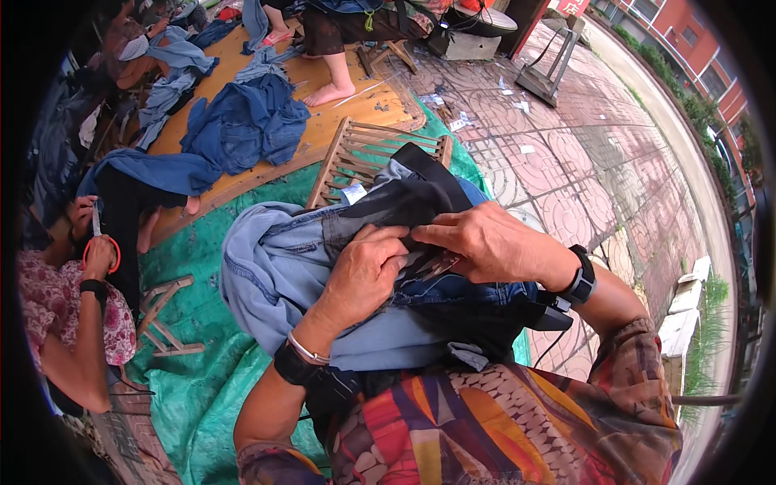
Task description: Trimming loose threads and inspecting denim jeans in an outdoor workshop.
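Fingers of the left hand [364, 271] are curled tight together, clamped on a fold of the denim garment [283, 267] bunched in the person's lap. The right hand [485, 242] lies flat over the garment's dark part, its fingers [432, 234] close together and pinching the cloth next to a small metal tool [436, 265] that shows between the two hands; which hand holds the tool cannot be told.

The garment is the landmark. Under and to the left of it spreads a green tarp [210, 356], creased and shiny. Just beyond the garment stands a slatted wooden stool [356, 158], and past that a flat plywood sheet [323, 113] carries a heap of blue jeans [242, 121]. To the garment's right runs patterned pink paving [582, 162], outdoors, with brick buildings far off.

The garment is pale, soft, washed denim with a black lining folded over it. To its far left another person's hand [99, 257] sits by a red-handled tool [113, 252].
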`<state>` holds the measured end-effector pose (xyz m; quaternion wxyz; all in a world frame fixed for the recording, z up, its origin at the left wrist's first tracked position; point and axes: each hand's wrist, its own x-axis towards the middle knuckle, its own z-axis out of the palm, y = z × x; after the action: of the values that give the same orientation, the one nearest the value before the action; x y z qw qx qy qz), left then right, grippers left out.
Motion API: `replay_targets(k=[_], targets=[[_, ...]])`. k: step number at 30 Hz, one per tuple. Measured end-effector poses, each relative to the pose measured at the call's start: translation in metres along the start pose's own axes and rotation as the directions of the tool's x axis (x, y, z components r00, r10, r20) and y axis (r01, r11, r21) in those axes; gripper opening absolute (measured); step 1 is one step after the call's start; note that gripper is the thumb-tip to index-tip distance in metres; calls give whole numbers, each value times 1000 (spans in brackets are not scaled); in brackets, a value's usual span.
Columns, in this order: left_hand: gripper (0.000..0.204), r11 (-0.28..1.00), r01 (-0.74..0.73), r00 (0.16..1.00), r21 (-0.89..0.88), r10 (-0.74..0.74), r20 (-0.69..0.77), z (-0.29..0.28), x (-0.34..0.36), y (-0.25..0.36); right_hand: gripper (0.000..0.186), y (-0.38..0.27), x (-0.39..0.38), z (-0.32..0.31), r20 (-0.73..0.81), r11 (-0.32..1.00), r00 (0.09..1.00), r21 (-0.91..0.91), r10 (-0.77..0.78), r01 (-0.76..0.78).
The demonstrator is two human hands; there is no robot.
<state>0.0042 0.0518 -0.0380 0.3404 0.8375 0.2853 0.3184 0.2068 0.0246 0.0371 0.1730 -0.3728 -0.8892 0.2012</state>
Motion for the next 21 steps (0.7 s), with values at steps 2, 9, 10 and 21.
replay_targets(k=[2, 9, 10, 21], targets=[[9, 1000, 12, 998, -28, -14, -56, 3, -3, 0, 16, 1, -12, -4, 135, 988, 981, -85, 143, -132], [11, 972, 126, 965, -200, -167, -204, 3, -1, -6, 13, -8, -34, -22, 217, 983, 961, 36, 171, -183], [12, 953, 191, 958, -234, -234, -169, 0, 0, -5, 13, -10, -34, -24, 218, 982, 960, 34, 176, -187], [12, 768, 290, 916, -570, -396, -68, -12, 14, -8, 14, -18, -29, -35, 312, 994, 944, -9, 105, -108]])
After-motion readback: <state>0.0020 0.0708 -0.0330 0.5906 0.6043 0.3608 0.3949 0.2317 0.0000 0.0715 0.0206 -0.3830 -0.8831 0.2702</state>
